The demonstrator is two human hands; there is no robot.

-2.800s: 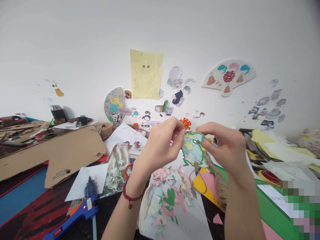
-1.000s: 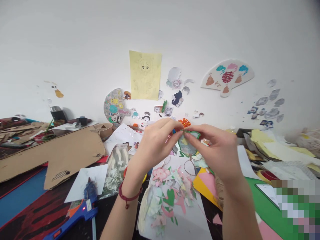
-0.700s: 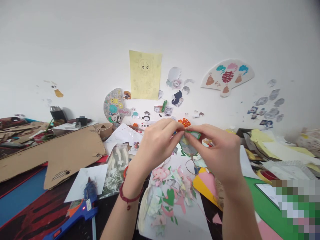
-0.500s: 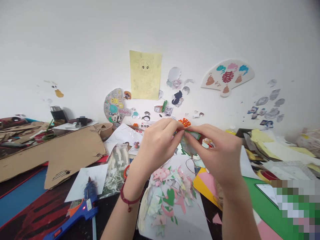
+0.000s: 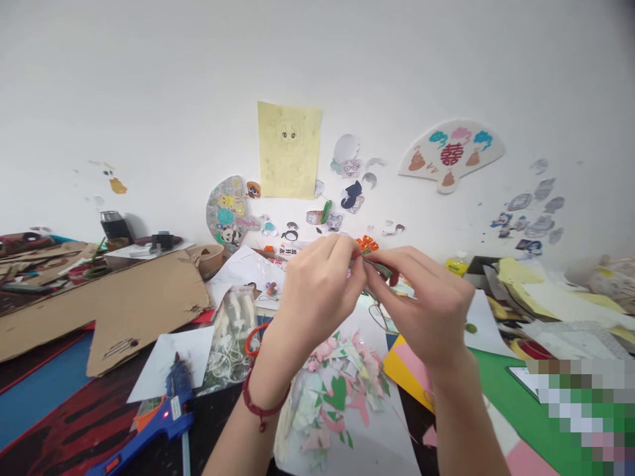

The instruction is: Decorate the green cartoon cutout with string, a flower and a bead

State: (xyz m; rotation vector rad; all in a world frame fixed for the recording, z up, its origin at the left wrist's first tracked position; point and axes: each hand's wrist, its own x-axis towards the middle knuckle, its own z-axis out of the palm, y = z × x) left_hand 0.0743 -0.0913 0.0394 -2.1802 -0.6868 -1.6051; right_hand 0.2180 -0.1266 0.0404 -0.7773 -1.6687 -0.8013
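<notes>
My left hand (image 5: 322,284) and my right hand (image 5: 421,297) meet in front of me, above the table. Both hands have their fingertips pinched on a small, thin, green-edged craft piece (image 5: 380,269), seen nearly edge-on. The fingers cover most of it. An orange-red flower (image 5: 368,244) shows just above the fingertips; whether it is joined to the piece I cannot tell. Below the hands, pink, green and pale paper scraps (image 5: 342,396) lie heaped on a white sheet (image 5: 377,456). A thin cord loop (image 5: 380,317) hangs or lies beneath my right fingers.
At the left lies a blue glue gun (image 5: 166,420) with its red light on, near cut cardboard (image 5: 149,311). A plastic bag of white tassels (image 5: 231,337) is beside it. To the right are a green sheet (image 5: 501,383) and a yellow-and-pink sheet (image 5: 404,363).
The craft piece has tilted from showing its broad, green-edged face to nearly edge-on. My right hand has shifted slightly left and rotated, and my left wrist has moved a little right.
</notes>
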